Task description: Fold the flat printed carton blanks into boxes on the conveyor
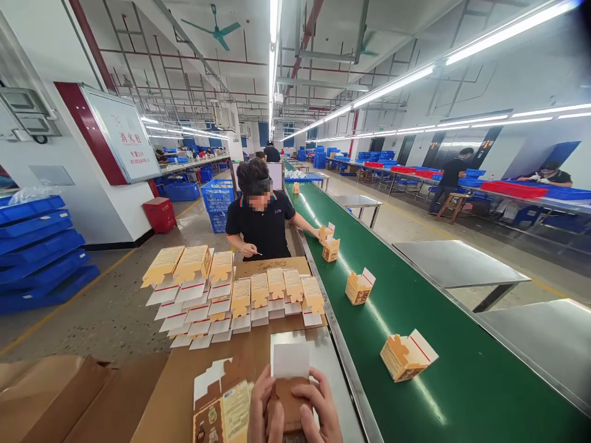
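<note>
Between my two hands is a small brown cardboard box (290,394) with a white flap standing up at its far end. My left hand (264,409) wraps the box's left side. My right hand (317,403) grips the right side, with fingers lying over the brown top flaps. Just left of my hands, unfolded printed carton blanks (235,409) lie flat on the cardboard-covered table (178,384). Farther up the table stand stacked yellow boxes (240,295) with their flaps out. The underside of the held box is hidden.
A green conveyor belt (369,326) runs along the right, carrying several open boxes (409,355). A co-worker (258,227) sits across the table, one hand at a box on the belt. Steel tables (462,261) stand beyond it; blue crates (39,252) are stacked at left.
</note>
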Available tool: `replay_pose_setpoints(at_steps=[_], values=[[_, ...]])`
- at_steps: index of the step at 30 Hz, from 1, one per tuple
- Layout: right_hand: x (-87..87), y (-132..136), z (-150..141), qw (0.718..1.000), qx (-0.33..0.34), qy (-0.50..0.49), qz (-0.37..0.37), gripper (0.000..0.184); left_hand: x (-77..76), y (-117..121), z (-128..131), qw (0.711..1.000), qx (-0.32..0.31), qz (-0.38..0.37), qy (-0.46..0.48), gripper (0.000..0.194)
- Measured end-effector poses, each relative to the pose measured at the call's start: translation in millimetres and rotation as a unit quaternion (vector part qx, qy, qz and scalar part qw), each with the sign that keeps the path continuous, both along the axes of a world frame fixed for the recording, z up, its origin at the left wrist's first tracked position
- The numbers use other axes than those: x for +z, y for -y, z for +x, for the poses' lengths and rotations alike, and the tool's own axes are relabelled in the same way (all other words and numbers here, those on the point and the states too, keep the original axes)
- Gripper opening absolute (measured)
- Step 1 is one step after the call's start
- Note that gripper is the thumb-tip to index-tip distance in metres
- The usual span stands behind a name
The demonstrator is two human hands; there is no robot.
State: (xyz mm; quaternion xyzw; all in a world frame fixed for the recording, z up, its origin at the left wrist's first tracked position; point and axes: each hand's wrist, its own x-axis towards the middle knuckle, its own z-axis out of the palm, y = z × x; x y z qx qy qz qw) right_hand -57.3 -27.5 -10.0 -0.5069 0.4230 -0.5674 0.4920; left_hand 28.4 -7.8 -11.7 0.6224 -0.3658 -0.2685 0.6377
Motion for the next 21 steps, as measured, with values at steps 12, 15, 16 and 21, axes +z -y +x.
replay_pose_setpoints(at_steps=[12,15,16,21], values=[[-46.1,-24.7,-12.1,0.98,0.14,0.074,0.118,0.099,-3.7,-9.1,18.1,0.997,-0.01,0.074,-0.009,0.041],[-57.9,-22.6,-17.7,0.964,0.144,0.103,0.199,0.093,-14.7,-1.8,32.5,0.99,-0.044,0.135,-0.01,0.047],[-57.8,-16.3,-21.5,0.961,0.119,0.115,0.223,0.085,-23.5,-0.4,40.6,0.985,-0.036,0.17,0.008,0.048],[-34.7,60.1,-49.6,0.965,0.019,0.114,0.237,0.045,-80.4,-9.9,100.0,0.917,0.082,0.383,0.076,0.054]])
